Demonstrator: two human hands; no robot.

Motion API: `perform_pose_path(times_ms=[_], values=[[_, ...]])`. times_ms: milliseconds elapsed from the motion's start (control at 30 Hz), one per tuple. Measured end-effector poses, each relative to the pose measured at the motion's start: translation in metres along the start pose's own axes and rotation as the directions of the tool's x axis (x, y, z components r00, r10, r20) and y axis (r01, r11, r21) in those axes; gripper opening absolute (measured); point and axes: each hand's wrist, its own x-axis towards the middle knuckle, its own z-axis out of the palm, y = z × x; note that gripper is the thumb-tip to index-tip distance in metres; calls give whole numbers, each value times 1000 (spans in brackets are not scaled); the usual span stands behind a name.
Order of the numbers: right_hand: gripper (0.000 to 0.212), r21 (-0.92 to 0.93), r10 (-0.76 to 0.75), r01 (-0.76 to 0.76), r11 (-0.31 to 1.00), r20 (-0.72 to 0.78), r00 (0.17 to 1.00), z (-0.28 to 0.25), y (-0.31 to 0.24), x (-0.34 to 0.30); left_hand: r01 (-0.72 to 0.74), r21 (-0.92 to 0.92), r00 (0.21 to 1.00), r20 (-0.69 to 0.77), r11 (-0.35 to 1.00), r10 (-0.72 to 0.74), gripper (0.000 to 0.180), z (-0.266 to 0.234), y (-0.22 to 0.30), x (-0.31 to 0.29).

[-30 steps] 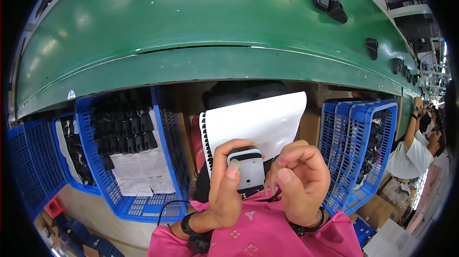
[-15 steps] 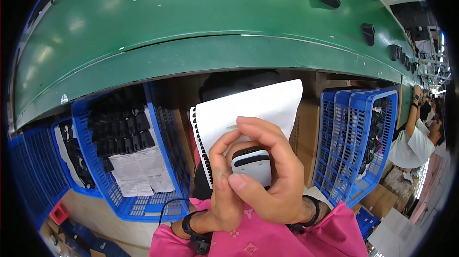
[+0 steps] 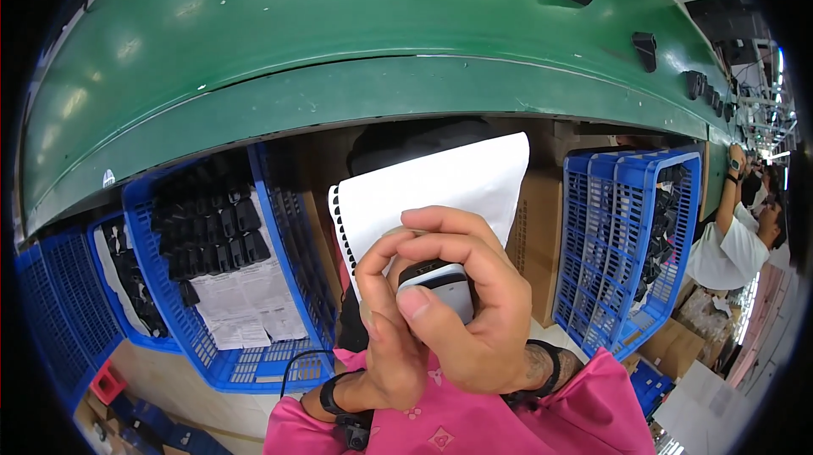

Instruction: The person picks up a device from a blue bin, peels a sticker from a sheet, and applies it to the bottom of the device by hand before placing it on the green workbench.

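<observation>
- Green bench ran across the top, from one side to the other.
- Far left, a blue crate stood near a red plastic thing.
- Next, a big blue basket held rows of black parts on some paper.
- The left hand made a cup around the left side of the gadget. Its fingers were bent, not spread wide. I could not tell how hard they pressed, because some of them were hidden.
- A white pad with a black edge on its left lay past the hands.
- The grey and black gadget sat between the two hands, tucked under the bent fingers. Its black end pointed at the bench.
- The right hand held the gadget. Its thumb lay across the grey front, and its fingers curled around the right side and past the black end.
- A cardboard box stood right of that, just beside another blue basket.
- Far right, another person in a white shirt reached toward the bench.
</observation>
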Motion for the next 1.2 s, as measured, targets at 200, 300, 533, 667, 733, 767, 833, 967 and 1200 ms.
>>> perform_pose_path(times_ms=[200, 300, 533, 667, 733, 767, 833, 967, 1200], values=[[24, 23, 40, -40, 999, -28, 999, 2, 0, -1, 16, -14, 1000, -1, 1000, -16, 80, 1, 1, -2], [23, 11, 31, -30, 999, -31, 999, 1, -1, -1, 14, -12, 1000, 1, 1000, -14, 79, 2, 3, -2], [23, -4, 35, -35, 999, -31, 999, 2, 0, -1, -18, -53, 999, 42, 998, 20, 78, -2, -4, -1], [23, -3, 36, -36, 999, -39, 999, 2, 0, -2, -12, -47, 999, 34, 999, 13, 79, -1, -4, -2], [23, -1, 45, -45, 999, -39, 998, 2, 1, -2, -11, -46, 1000, 27, 999, 12, 79, -1, -4, -2], [23, -1, 45, -45, 999, -39, 998, 2, 1, -2, -11, -34, 1000, 25, 999, 12, 79, -1, -4, -2], [22, 3, 53, -53, 999, -42, 998, 2, 0, -2, -11, -22, 1000, 24, 1000, 12, 79, -1, -5, -2], [23, 2, 43, -43, 999, -31, 999, 1, 2, -1, -7, -35, 1000, 8, 999, 7, 80, 0, -5, -2], [25, 31, 39, -38, 999, -13, 999, -1, 2, -2, -2, -40, 1000, -18, 999, 1, 81, 1, -4, -3]])
